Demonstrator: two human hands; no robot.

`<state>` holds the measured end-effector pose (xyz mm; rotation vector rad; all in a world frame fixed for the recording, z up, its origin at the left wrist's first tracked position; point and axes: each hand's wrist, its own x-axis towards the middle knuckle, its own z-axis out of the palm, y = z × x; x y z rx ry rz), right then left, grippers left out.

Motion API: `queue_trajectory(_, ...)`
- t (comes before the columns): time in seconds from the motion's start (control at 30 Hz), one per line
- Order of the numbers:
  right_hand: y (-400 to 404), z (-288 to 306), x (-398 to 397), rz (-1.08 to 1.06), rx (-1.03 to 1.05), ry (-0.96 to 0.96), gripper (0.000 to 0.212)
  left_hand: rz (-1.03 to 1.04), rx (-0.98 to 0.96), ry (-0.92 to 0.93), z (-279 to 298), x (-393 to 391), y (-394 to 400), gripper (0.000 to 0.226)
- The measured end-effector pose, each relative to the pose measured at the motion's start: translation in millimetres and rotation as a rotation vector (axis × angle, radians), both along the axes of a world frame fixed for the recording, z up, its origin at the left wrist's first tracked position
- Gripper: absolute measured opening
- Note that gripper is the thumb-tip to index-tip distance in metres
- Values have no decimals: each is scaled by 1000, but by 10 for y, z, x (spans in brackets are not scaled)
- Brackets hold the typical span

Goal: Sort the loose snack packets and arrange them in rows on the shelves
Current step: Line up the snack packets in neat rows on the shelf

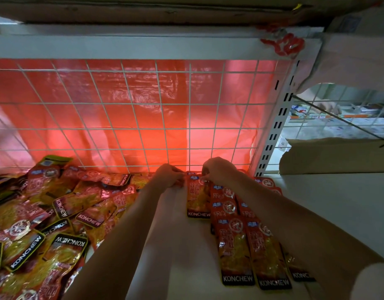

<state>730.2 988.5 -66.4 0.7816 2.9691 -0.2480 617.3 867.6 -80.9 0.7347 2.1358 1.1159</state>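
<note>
Two bare hands reach to the back of a white shelf [338, 213], close against a white wire grid [130, 118] with red plastic sheeting [143, 94] glowing behind it. The left hand [168, 176] has its fingers curled at the upper left corner of a red and yellow snack packet [197, 198], and the right hand [217, 172] pinches the same packet's top edge with fingertips bent down onto it. That packet lies flat at the far end of the shelf, its KONCHEW band toward the viewer, just left of the rows.

Beside it on the right, arranged packets [247, 245] lie in overlapping rows that run from the grid toward the front edge, each one covering the lower part of the one behind it, labels all facing the same way. The right forearm crosses over the outer row and hides part of it.

On the left side of the shelf a loose pile of packets [45, 217] of the same kind lies jumbled, tilted at many angles, some upside down, a few with green borders. Bare white shelf separates the pile from the rows, and the left forearm lies over that gap.

A slotted white upright [275, 131] stands at the right end of the grid. Past it sits a brown cardboard box [334, 156], with more wire mesh and blurred goods behind.
</note>
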Motion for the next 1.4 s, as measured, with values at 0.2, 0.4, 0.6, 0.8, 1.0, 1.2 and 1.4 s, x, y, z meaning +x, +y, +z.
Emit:
queue_trajectory(0.2, -96, 94, -77, 74, 45, 86, 25, -26, -99, 281, 74, -126, -352, 16)
queue_trajectory(0.4, -538, 70, -401, 249, -46, 81, 34, 72, -300, 564, 164, -201, -1105, 22)
queue_trajectory(0.6, -929, -173, -755, 271, -80, 65, 43, 145, -479, 606, 73, -284, -1654, 45)
queue_trajectory(0.8, -1080, -362, -864, 193, -17, 154, 36, 83, -523, 595, -5, -243, -1680, 51)
queue_trajectory(1.0, -1019, -406, -830, 156, -48, 158, 50, 81, -508, 559, -3, -343, -1502, 55)
queue_trajectory(1.2, -991, -342, -769, 50, -159, 41, 80, -15, -640, 505, 38, -502, -1388, 67)
queue_trajectory(1.4, -1094, -306, -607, -96, -280, 140, 78, -23, -655, 437, 99, -503, -1351, 78)
